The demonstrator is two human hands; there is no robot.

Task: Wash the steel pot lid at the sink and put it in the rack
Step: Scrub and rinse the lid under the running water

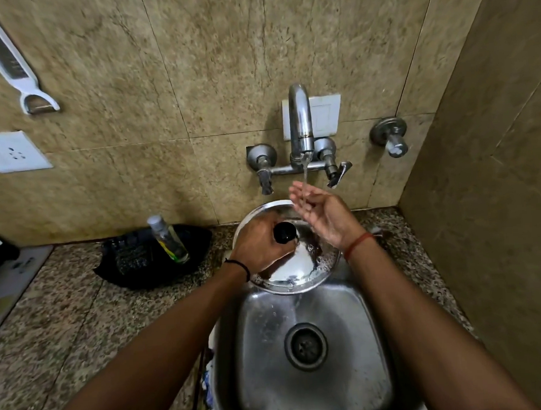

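Lid [297,266] held over the sink's [374,356] back edge, knob side up, tilted toward the wall; left hand [258,243] grips its knob [284,232]; right hand [319,213] spread open under running water.

Left hand [260,246] grips lid [293,274]; right hand [321,214] under water [305,168].

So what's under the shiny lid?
Under the steel lid is the steel sink with its round drain, plainly showing. The lid covers the sink's back part, so anything lying there cannot be seen.
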